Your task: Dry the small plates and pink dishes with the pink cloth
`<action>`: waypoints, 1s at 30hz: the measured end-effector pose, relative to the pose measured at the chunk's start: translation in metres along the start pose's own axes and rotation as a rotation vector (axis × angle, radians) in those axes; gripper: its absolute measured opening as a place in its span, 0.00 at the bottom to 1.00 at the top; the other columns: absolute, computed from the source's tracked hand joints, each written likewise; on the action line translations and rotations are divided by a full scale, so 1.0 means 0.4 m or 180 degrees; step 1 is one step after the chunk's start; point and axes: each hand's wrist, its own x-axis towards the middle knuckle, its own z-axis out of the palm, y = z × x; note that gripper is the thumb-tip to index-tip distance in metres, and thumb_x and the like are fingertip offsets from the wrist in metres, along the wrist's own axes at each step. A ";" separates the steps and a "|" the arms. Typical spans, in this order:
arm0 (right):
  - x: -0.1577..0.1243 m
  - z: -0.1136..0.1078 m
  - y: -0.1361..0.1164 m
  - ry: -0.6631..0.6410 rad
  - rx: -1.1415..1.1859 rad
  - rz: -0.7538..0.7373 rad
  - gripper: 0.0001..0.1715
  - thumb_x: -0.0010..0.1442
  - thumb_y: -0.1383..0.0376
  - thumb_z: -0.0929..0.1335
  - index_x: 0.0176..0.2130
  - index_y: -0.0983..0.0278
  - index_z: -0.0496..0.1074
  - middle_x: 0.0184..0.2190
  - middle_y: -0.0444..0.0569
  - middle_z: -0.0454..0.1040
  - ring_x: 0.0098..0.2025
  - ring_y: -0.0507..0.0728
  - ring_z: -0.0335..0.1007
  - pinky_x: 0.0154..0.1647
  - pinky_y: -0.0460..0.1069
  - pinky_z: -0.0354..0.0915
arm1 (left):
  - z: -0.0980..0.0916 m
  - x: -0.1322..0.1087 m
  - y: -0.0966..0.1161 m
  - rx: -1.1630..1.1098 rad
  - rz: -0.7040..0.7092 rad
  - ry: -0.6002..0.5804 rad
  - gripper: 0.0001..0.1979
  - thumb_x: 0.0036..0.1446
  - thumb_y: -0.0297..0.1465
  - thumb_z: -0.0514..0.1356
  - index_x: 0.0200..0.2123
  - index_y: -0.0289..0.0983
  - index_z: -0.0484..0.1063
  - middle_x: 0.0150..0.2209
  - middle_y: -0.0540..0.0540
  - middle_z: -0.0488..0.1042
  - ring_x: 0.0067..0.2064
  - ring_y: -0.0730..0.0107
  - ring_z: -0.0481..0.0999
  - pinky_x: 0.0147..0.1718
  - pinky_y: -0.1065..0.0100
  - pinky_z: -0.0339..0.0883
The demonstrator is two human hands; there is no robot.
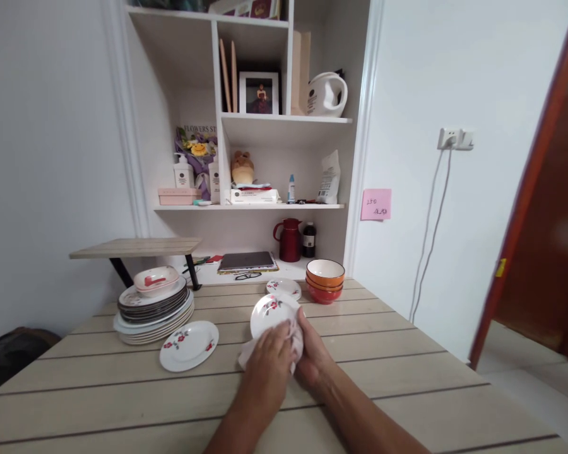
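A small white plate with a red flower pattern (269, 311) stands tilted above the wooden table (407, 372). My right hand (313, 358) grips its lower right edge. My left hand (267, 366) presses a pale pink cloth (291, 337) against the plate's face, fingers closed over the cloth. A matching flowered plate (189, 344) lies flat to the left. Another small flowered plate (284, 288) lies behind.
A tall stack of plates (154, 312) with a small dish on top sits at the left. Stacked orange bowls (325, 280) stand behind on the right. Shelves with a red jug (289, 239), bottles and a kettle line the back wall. A doorway opens at right.
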 end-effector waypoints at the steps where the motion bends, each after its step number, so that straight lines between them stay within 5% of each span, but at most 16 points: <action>1: 0.000 -0.001 0.003 0.0000 -0.0051 0.0085 0.34 0.61 0.43 0.64 0.42 0.71 0.75 0.33 0.56 0.81 0.32 0.58 0.77 0.34 0.50 0.69 | 0.003 -0.001 0.006 -0.0080 0.0056 -0.0067 0.18 0.63 0.26 0.51 0.54 0.37 0.71 0.57 0.42 0.72 0.57 0.63 0.71 0.56 0.57 0.66; 5: 0.008 0.004 0.032 -0.0130 -0.0212 0.0018 0.30 0.63 0.47 0.64 0.49 0.69 0.73 0.38 0.55 0.81 0.34 0.57 0.77 0.37 0.51 0.70 | -0.011 0.002 -0.025 -0.0028 -0.0425 -0.0233 0.21 0.62 0.23 0.51 0.55 0.44 0.69 0.60 0.44 0.69 0.60 0.61 0.68 0.63 0.44 0.53; 10: 0.014 0.012 0.044 -0.0082 -0.0157 -0.0186 0.28 0.65 0.50 0.63 0.52 0.68 0.71 0.39 0.54 0.81 0.37 0.59 0.78 0.44 0.55 0.70 | -0.041 0.010 -0.060 0.0683 -0.1321 -0.0034 0.14 0.60 0.28 0.56 0.48 0.41 0.74 0.62 0.37 0.65 0.63 0.44 0.62 0.57 0.34 0.54; 14: 0.004 0.012 0.027 -0.0143 -0.0042 -0.0084 0.30 0.65 0.48 0.62 0.50 0.70 0.72 0.40 0.55 0.81 0.39 0.58 0.78 0.47 0.54 0.70 | -0.022 0.006 -0.019 0.0564 -0.0638 0.0250 0.10 0.61 0.26 0.55 0.40 0.39 0.76 0.60 0.41 0.68 0.62 0.51 0.64 0.60 0.42 0.56; 18: -0.002 0.015 0.028 -0.0243 -0.0015 0.0146 0.28 0.63 0.49 0.64 0.44 0.72 0.74 0.37 0.56 0.81 0.39 0.57 0.78 0.49 0.51 0.69 | 0.001 -0.001 -0.001 0.0143 0.0123 0.0336 0.14 0.60 0.23 0.54 0.45 0.38 0.75 0.53 0.44 0.76 0.57 0.62 0.70 0.58 0.57 0.62; 25: 0.012 0.016 0.059 0.0233 -0.0250 -0.0333 0.25 0.62 0.54 0.67 0.55 0.64 0.69 0.42 0.53 0.81 0.39 0.59 0.79 0.46 0.55 0.70 | -0.042 0.001 -0.082 0.0708 -0.1534 -0.0269 0.17 0.63 0.27 0.51 0.53 0.38 0.72 0.56 0.35 0.71 0.59 0.49 0.68 0.54 0.41 0.61; 30: 0.020 -0.006 0.031 0.0197 -0.0074 -0.0312 0.25 0.63 0.52 0.65 0.47 0.70 0.73 0.38 0.56 0.81 0.38 0.59 0.79 0.44 0.53 0.70 | -0.020 0.005 -0.013 0.0372 -0.0631 -0.0276 0.16 0.63 0.25 0.51 0.50 0.39 0.73 0.60 0.41 0.69 0.61 0.58 0.66 0.60 0.49 0.59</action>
